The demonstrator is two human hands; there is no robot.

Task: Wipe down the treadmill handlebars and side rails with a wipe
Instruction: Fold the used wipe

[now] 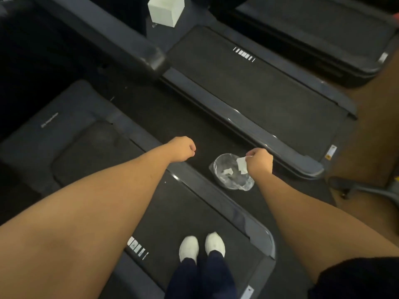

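light dim | black floor mat (172, 121) | brown floor (375, 147) | grey chair base (356, 188)

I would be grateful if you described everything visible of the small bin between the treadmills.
The bin is small and round, lined with a crinkled clear plastic bag that spills over its rim. It stands on the dark floor between the treadmill underfoot and its neighbour. White crumpled pieces lie inside. The right hand pinches a white wipe over its opening.

Treadmills (190, 212): three. Lined bin (217, 162): one. White box (166, 9): one. Wipe (241, 166): one. Hands: two, left hand (182, 148), right hand (260, 161). White shoes (189, 248): two.
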